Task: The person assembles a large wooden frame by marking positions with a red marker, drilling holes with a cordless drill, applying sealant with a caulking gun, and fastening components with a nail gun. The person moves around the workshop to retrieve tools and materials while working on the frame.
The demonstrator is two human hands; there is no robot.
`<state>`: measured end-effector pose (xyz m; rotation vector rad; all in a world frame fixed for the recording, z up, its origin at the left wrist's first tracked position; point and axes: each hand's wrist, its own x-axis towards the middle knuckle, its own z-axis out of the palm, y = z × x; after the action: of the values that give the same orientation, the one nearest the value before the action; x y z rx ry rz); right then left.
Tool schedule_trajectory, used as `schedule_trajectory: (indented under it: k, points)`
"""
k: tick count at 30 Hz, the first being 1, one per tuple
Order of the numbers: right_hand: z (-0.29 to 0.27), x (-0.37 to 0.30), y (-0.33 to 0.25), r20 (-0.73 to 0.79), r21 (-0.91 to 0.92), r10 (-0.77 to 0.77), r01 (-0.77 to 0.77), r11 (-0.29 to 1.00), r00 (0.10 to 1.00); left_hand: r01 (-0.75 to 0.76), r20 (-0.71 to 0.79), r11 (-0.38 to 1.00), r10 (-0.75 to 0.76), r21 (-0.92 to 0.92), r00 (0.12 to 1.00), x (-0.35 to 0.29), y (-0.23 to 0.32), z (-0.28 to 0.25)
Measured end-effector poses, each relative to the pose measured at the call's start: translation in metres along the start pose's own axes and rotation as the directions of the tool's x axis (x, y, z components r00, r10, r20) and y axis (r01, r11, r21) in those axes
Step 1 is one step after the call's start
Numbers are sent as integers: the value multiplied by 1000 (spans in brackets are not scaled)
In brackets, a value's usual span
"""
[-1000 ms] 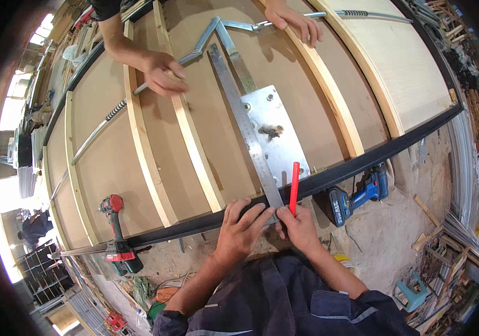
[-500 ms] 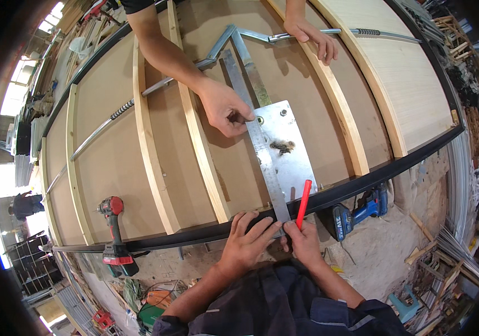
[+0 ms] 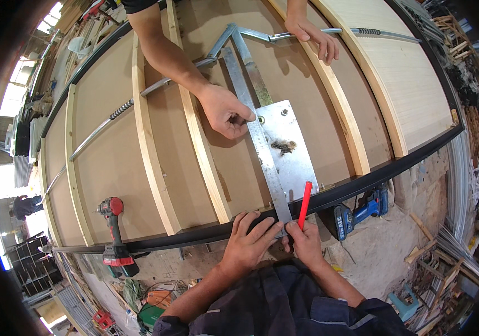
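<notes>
A long steel ruler [image 3: 267,159] lies across a silver metal plate [image 3: 293,148] and reaches over the black frame edge [image 3: 217,225] toward me. My left hand [image 3: 249,242] curls over that edge, its fingertips pressed against the ruler's near end. In my right hand [image 3: 305,242] a red pencil [image 3: 305,204] stands upright, while the thumb and fingers sit at the ruler's end. Opposite me, a co-worker's hand [image 3: 226,112] pinches the ruler beside the plate's upper corner. The co-worker's other hand [image 3: 315,38] hangs over a wooden slat [image 3: 332,92].
A red-black cordless drill [image 3: 114,235] rests on the frame's near edge at left; a blue cordless tool [image 3: 363,213] lies right, below the edge. Wooden slats and a jointed metal rod [image 3: 96,134] cross the panel. Another person [image 3: 25,207] is far left.
The red pencil and my right hand have shifted very slightly to the right. The ruler's near end has also moved a touch right; the co-worker's hands stay nearly still.
</notes>
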<state>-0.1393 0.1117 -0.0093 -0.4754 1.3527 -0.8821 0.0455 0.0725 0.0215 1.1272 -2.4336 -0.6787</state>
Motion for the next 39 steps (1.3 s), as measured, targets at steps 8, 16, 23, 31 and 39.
schedule_trajectory:
  k: [8, 16, 23, 31, 39]
  points:
    - [1, 0, -1, 5, 0, -13, 13, 1000, 1000, -7, -7, 1000, 7, -9, 1000, 1, -1, 0]
    - [-1, -1, -6, 15, -49, 21, -20, 999, 1000, -14, 0, 1000, 14, -11, 1000, 0, -2, 0]
    - [-11, 1, -20, 101, -205, 38, -16, 979, 994, 0, 5, 1000, 0, -24, 1000, 1, -1, 1]
    - [-52, -22, -34, -25, -193, -118, 111, 975, 993, -48, -41, 999, 49, 10, 998, 0, -5, 5]
    - [-56, -7, -52, -67, -148, -332, 320, 936, 941, -7, 22, 1000, 7, 9, 1000, -1, -1, 3]
